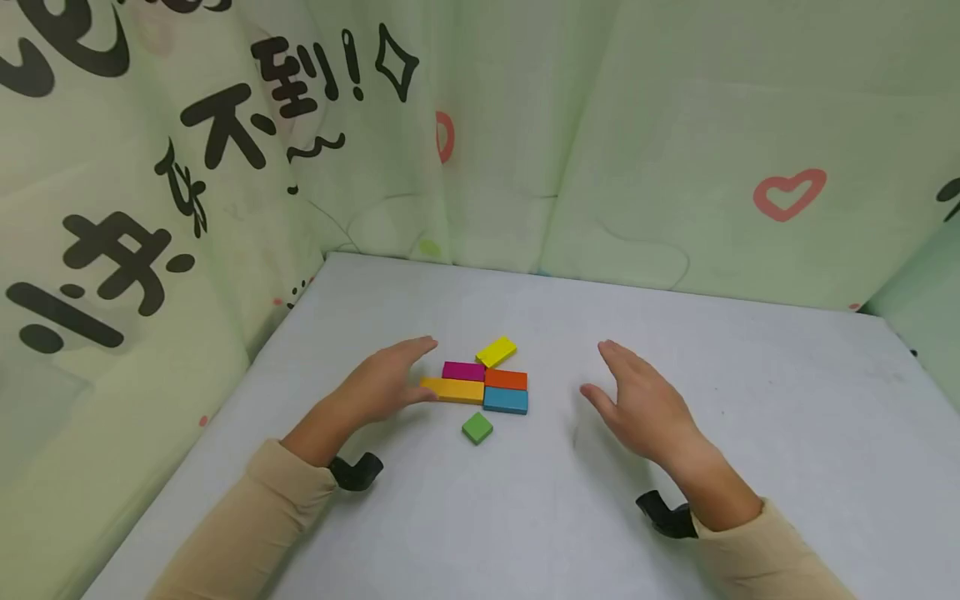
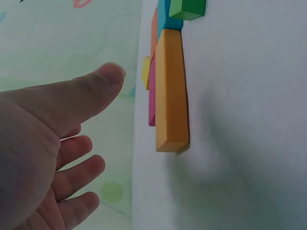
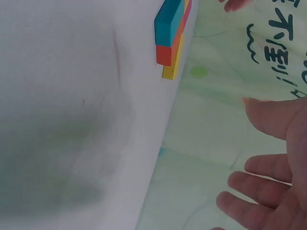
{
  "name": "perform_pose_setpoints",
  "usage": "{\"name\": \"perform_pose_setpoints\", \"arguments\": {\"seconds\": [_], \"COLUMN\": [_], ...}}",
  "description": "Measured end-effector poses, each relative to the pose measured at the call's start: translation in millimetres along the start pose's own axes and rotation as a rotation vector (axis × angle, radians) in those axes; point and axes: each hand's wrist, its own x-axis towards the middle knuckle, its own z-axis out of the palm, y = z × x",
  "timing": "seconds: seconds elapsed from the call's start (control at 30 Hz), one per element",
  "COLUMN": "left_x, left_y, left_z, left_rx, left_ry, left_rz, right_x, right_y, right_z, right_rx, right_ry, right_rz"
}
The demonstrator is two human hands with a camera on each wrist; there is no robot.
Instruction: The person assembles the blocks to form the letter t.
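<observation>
Several coloured blocks lie together mid-table in the head view. A long orange-yellow block [image 1: 459, 391] sits beside a blue block [image 1: 506, 401], with a magenta block [image 1: 463, 372] and a red-orange block [image 1: 506, 380] behind them. Turned at an angle at the back is a yellow block [image 1: 497, 352]; a small green block [image 1: 477, 428] lies apart in front. My left hand [image 1: 381, 385] hovers by the left end of the orange-yellow block, thumb overlapping it in view, and holds nothing. To the right of the blocks, my right hand [image 1: 647, 408] is held above the table, fingers extended, with nothing in it.
The white table [image 1: 750, 400] stretches out to the right of the blocks. Pale green curtains [image 1: 675, 167] with black writing and red hearts hang along its back and left edges. A black strap mount [image 1: 358, 472] is on each wrist.
</observation>
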Motion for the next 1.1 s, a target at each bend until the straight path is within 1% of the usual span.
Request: {"name": "perform_pose_setpoints", "arguments": {"seconds": [0.1,0.23,0.33,0.43,0.53,0.67,0.8,0.97,1.1], "left_x": [2.4,5.8,8.4,10.4,11.7,12.2,12.3,12.4,12.9], "left_y": [0.8,1.3,1.5,0.6,-0.3,-1.1,-1.4,-1.4,-2.0], "left_z": [3.7,9.3,14.0,18.8,22.4,24.4,24.5,24.2,24.8], "left_rx": [0.003,-0.004,-0.012,-0.020,-0.028,-0.027,-0.026,-0.041,-0.059], "left_ry": [-0.013,-0.040,-0.058,-0.067,-0.069,-0.063,-0.052,-0.047,-0.054], "left_rz": [-0.004,-0.038,-0.065,-0.078,-0.086,-0.083,-0.071,-0.063,-0.061], "right_x": [2.4,5.4,8.1,11.9,16.2,21.7,26.6,30.8,32.4], "right_y": [-3.2,-7.2,-10.1,-13.8,-19.6,-26.8,-32.0,-36.6,-38.7], "right_z": [5.9,14.9,22.2,29.0,33.6,38.5,43.7,49.3,52.1], "right_rx": [0.033,0.083,0.104,0.114,0.119,0.123,0.114,0.116,0.114], "right_ry": [0.003,0.014,0.008,-0.022,-0.076,-0.140,-0.179,-0.203,-0.216], "right_rz": [-0.012,-0.049,-0.068,-0.072,-0.065,-0.060,-0.073,-0.094,-0.092]}}
